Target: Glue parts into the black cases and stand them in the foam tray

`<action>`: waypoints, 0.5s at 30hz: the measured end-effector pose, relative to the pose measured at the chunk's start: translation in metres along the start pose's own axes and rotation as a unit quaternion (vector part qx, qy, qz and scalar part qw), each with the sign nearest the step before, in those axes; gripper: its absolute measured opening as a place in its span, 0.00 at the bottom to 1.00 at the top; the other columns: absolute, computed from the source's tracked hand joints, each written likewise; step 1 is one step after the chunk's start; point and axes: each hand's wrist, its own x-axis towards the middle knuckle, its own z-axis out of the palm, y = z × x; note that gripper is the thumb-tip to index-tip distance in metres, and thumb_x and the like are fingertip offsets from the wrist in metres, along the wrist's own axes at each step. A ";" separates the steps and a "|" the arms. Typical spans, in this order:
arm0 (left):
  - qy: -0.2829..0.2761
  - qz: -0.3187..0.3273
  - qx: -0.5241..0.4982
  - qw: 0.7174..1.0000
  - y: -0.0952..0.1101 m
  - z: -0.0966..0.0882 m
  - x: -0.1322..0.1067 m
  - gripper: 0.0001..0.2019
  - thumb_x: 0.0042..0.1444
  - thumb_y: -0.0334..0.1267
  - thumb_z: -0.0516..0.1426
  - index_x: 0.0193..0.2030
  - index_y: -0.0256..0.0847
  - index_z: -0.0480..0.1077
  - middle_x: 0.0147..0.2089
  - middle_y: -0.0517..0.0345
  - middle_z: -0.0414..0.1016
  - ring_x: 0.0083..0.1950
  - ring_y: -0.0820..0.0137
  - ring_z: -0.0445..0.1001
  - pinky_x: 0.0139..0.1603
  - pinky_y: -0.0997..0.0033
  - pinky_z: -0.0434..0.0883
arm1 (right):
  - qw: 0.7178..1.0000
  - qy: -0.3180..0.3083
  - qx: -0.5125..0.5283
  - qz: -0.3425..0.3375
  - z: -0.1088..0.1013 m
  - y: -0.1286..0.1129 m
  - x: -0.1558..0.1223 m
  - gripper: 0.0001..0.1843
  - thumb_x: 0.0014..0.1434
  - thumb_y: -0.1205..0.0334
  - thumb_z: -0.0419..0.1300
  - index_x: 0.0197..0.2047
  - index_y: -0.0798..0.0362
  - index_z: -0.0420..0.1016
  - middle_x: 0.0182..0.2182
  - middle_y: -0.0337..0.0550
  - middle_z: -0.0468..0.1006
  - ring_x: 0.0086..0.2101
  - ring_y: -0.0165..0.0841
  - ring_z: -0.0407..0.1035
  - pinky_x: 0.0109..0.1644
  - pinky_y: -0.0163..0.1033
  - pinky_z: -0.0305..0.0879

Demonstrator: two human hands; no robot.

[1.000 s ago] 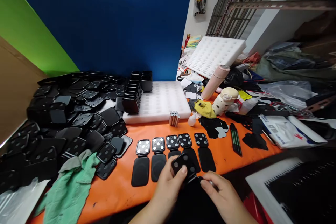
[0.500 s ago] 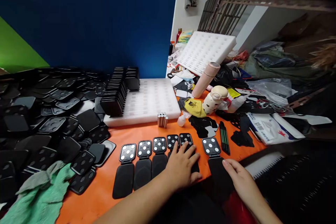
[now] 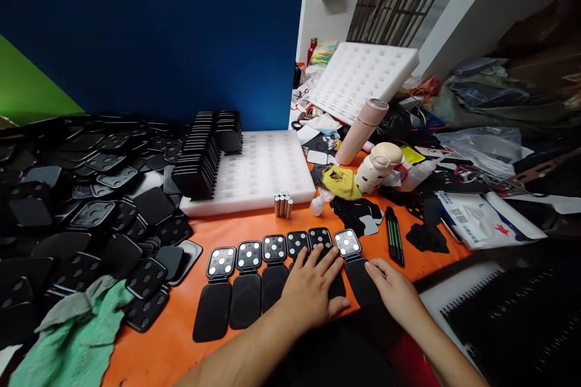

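The orange worktop (image 3: 254,230) is very crowded and stands against a dark blue wall (image 3: 181,30), which has a green part (image 3: 27,84) at the far left. Near the front edge lies a row of open black cases (image 3: 247,278), side by side, each one with white dots in its upper half. The left hand (image 3: 313,290) lies flat on the right part of this row, with the fingers spread wide and nothing held. The right hand (image 3: 393,296) is just beside it. Its fingers rest on the lower flap of the last case (image 3: 349,245) at the right end of the row. This hand seems open too, but its thumb is not clear to see.

Behind the row stands a small group of metal cylinders (image 3: 282,205), close to a white foam tray (image 3: 263,169) that carries a stack of black cases (image 3: 200,157). A big pile of loose cases (image 3: 91,193) covers the left side, and a green cloth (image 3: 77,332) lies in front of it. On the right are a pink bottle (image 3: 361,132), a cream bottle (image 3: 376,168), a yellow rag (image 3: 340,181) and a second foam tray (image 3: 363,78), which is tilted up near a white pillar (image 3: 313,6).
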 end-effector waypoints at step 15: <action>0.032 -0.004 0.051 0.998 -0.008 0.002 -0.010 0.34 0.57 0.62 0.43 0.66 0.50 0.48 0.69 0.63 0.46 0.67 0.56 0.47 0.64 0.48 0.47 | 0.988 -0.002 -0.150 -0.046 0.009 -0.006 0.009 0.20 0.61 0.46 0.42 0.37 0.48 0.69 0.34 0.43 0.79 0.36 0.40 0.72 0.35 0.38 0.62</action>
